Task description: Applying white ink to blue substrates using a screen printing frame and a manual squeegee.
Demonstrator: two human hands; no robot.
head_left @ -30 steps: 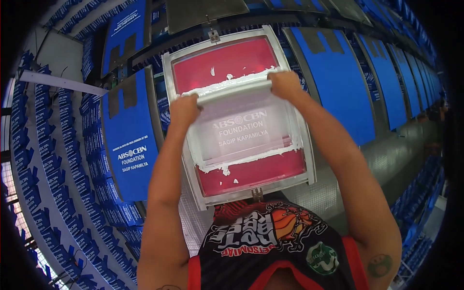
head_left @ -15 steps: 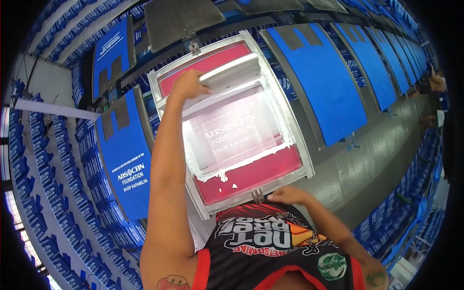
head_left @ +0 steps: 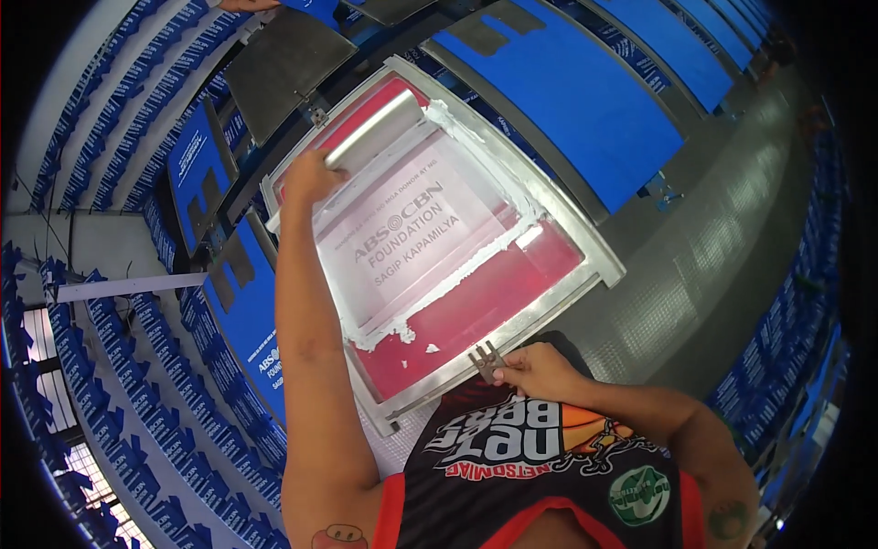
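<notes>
In the head view, a worker in a dark, red-trimmed sleeveless shirt (head_left: 521,489) leans over a metal-framed printing screen (head_left: 540,309). The left hand (head_left: 314,178) is closed around the near left end of a pale squeegee bar (head_left: 377,126), which slants across the far part of the screen. Thumb and fingers of the right hand (head_left: 540,371) pinch a small metal bracket (head_left: 485,360) at the frame's near edge. White paste (head_left: 439,300) rings the pale print window within red mesh (head_left: 512,291). Blue sheets (head_left: 572,114) lie on boards alongside; another person's hand (head_left: 249,5) shows at the top edge.
</notes>
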